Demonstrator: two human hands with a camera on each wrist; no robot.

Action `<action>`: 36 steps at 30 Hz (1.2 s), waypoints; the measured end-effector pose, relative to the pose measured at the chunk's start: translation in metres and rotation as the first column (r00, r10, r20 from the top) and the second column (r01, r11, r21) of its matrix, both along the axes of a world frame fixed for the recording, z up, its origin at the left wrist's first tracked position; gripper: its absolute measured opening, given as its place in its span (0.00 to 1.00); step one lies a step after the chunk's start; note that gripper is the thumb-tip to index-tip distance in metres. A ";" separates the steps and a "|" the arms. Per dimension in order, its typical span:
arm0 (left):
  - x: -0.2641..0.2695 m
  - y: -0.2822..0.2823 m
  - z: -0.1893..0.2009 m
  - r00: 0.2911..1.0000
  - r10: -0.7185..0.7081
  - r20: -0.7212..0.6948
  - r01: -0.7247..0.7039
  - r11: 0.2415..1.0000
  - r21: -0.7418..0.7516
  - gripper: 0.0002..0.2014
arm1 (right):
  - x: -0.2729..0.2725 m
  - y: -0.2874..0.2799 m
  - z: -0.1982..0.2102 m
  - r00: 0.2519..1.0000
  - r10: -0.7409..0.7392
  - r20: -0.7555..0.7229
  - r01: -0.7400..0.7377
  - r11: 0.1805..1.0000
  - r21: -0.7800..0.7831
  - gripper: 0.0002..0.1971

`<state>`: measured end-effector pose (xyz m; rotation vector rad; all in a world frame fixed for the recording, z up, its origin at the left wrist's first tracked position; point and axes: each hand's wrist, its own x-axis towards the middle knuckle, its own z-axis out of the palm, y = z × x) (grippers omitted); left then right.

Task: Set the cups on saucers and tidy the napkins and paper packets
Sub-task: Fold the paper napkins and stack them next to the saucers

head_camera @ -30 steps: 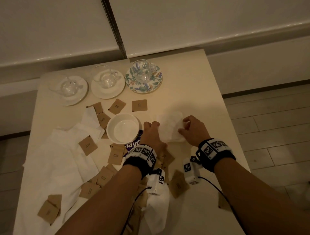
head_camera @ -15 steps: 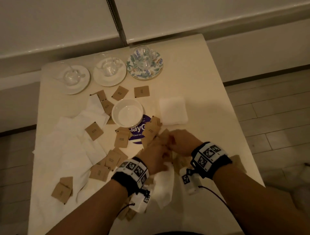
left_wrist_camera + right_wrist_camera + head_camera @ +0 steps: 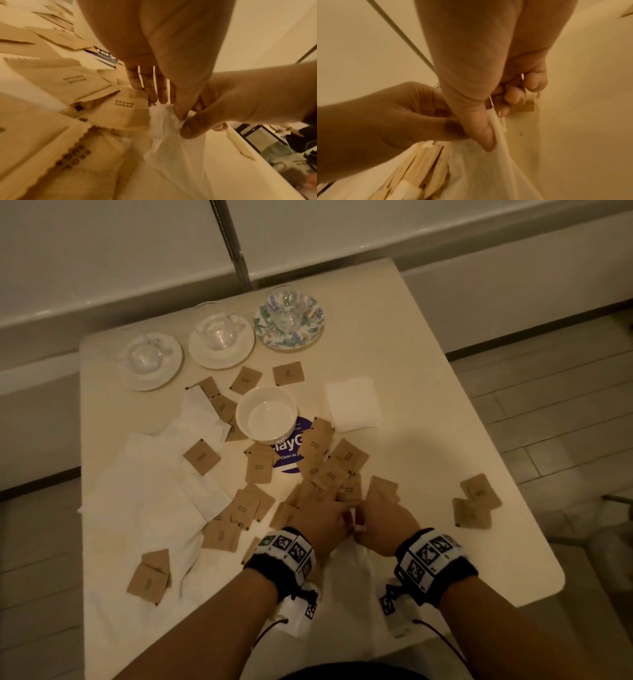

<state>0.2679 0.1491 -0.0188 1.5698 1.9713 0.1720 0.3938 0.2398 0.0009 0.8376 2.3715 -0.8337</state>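
At the lower centre of the head view, the left hand (image 3: 320,517) and the right hand (image 3: 385,517) are meeting over a white napkin (image 3: 173,146), each pinching its gathered edge between curled fingers (image 3: 186,130) and thumb. Brown sugar packets (image 3: 346,462) are lying scattered across the middle of the table (image 3: 428,364), beside a white bowl (image 3: 266,414) and a folded napkin (image 3: 352,404). Along the upper left, three glass cups (image 3: 219,332) are sitting on saucers (image 3: 236,356).
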 end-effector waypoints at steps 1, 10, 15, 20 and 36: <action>-0.002 -0.002 0.001 0.998 0.033 0.058 -0.033 0.999 0.006 0.08 | 0.000 0.000 0.003 1.000 -0.027 -0.013 0.027 0.999 -0.021 0.08; -0.021 0.006 0.032 0.868 0.186 0.460 -0.219 0.975 0.019 0.16 | -0.015 0.033 0.053 0.980 -0.185 -0.080 0.176 0.979 -0.103 0.09; -0.041 0.020 0.061 0.827 0.282 0.486 -0.380 0.918 0.114 0.08 | -0.030 0.042 0.073 0.882 -0.331 -0.337 0.286 0.942 -0.177 0.17; -0.061 0.024 0.075 0.827 0.339 0.448 -0.451 0.876 0.172 0.07 | -0.039 0.034 0.072 0.775 -0.411 -0.479 0.357 0.912 -0.205 0.23; -0.074 0.020 0.087 0.823 0.286 0.490 -0.417 0.891 0.179 0.06 | -0.053 0.049 0.079 0.596 -0.550 -0.585 0.427 0.834 -0.350 0.07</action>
